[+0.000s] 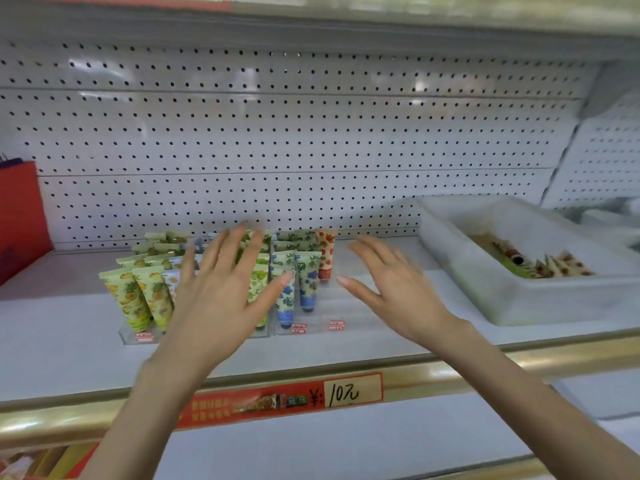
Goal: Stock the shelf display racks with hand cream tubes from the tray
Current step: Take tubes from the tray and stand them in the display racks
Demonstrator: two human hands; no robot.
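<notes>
Product: hand cream tubes (308,278) of soft plastic, flat-crimped at the top and tapering to a round cap at the bottom. They stand cap-down in rows in a clear plastic display rack (311,330) at centre frame, on the white shelf (69,341). Print by column, left to right: 2 columns of pineapple on pale green, a column mostly hidden behind the left hand, green fruit, 2 columns of blue flowers with blue caps, and 1 strawberry tube (326,252) with a red cap at the back right. Small red labels sit on the rack's front lip.

Left hand (221,292): released, fingers straight and spread, holding nothing, in front of the middle columns. Contact with the tubes cannot be determined.

Right hand (398,289): released, fingers spread, holding nothing, over the right part of the rack. Both hands are motion-blurred.

Tray (485,299): white, translucent, rectangular with rounded corners, at the right of the frame on the same shelf, apart from the rack. A few loose tubes (540,266) lie flat inside.

Surroundings: white perforated back panel (311,133), glossy gold edge rail (450,372), red price strip (287,398) marked "10元", red bag (20,216) at the left edge.
</notes>
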